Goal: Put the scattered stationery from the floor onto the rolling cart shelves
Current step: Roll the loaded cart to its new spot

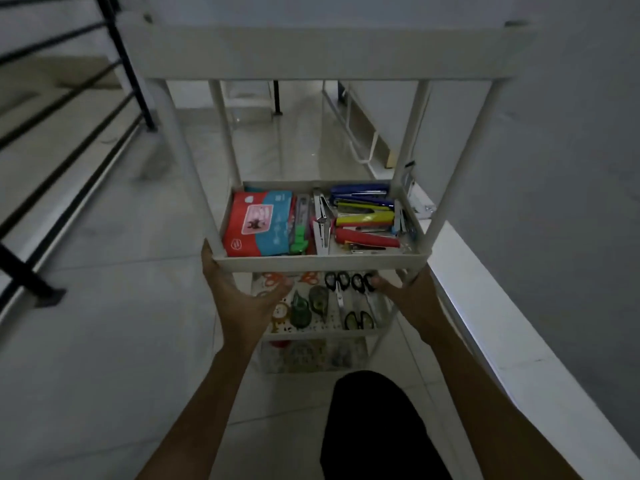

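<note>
Below the front rim of the middle shelf (322,263) of the white cart (450,188), the left hand (242,299) lies open, its fingers nearly straight under the tray and its thumb against the left corner. The right hand (407,294) is at the right front post; only some fingertips show under the shelf, so I cannot tell if it grasps. On this shelf lie a red and teal packet (256,223) and the blue stapler (360,194), yellow stapler (363,216) and red stapler (367,237). The lower shelf (311,333) holds black scissors (349,282) and green tape dispensers (301,310), partly covered by the hands. The bottom shelf (311,356) is too blurred to read. The top shelf (325,53) hides its content. A black railing (69,98) stands left, a white ledge (519,323) right.
</note>
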The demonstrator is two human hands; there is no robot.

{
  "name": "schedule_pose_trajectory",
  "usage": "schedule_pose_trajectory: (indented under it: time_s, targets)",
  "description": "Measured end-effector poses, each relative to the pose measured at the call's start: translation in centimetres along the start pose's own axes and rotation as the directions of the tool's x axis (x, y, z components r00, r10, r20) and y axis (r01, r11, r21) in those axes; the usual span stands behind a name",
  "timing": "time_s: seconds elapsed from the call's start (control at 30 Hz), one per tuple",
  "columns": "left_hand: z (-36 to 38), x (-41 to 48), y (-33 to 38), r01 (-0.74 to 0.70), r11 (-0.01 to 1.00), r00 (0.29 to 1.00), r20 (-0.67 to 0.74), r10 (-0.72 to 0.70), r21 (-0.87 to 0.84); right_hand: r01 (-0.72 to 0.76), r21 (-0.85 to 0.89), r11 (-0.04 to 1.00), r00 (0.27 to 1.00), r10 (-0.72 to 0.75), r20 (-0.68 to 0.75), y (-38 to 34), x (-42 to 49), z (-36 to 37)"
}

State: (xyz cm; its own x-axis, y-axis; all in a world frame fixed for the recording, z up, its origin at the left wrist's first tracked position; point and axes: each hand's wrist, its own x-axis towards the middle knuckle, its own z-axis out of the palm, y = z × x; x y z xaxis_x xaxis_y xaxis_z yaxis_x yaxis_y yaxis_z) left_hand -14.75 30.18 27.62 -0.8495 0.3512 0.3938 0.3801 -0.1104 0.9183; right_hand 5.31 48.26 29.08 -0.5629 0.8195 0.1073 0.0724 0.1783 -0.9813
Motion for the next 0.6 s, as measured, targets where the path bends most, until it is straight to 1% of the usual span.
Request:
schedule_pose_trajectory:
  time_s: [0.1, 0.2, 0.3, 0.37, 0.43, 0.5, 0.6]
  targets:
    - [0.4, -1.8, -3.0, 0.035, 0.996, 0.999, 0.028, -0.037, 0.077, -0.121, -0.187, 0.975, 0.982, 0.145, 0.12, 4.4, 0.2, -0.5]
    - [1.0, -3.8, -6.1, 0.109, 0.977, 0.993, 0.018, -0.114, 0.181, -0.133, -0.238, 0.962, 0.952, 0.191, 0.24, 8.2, 0.4, -0.8]
    - [1.6, -4.9, -8.9, 0.183, 0.946, 0.982, -0.009, -0.187, 0.269, -0.195, -0.272, 0.942, 0.929, 0.267, 0.256, 11.1, 0.8, -0.8]
    - [1.5, -5.3, -10.7, 0.214, 0.928, 0.974, 0.009, -0.228, 0.305, -0.194, -0.312, 0.93, 0.917, 0.285, 0.279, 12.5, 1.0, -0.8]
    - [1.5, -5.8, -12.2, 0.289, 0.921, 0.952, 0.02, -0.305, 0.261, -0.167, -0.294, 0.941, 0.908, 0.263, 0.326, 14.3, 1.2, -0.7]
    - [1.6, -6.3, -12.8, 0.353, 0.915, 0.931, 0.027, -0.365, 0.195, -0.158, -0.23, 0.96, 0.914, 0.231, 0.335, 16.0, 1.2, -0.6]
    - [1.8, -6.5, -12.7, 0.39, 0.91, 0.913, 0.069, -0.402, 0.138, -0.167, -0.068, 0.984, 0.932, 0.18, 0.315, 16.5, 0.6, -0.1]
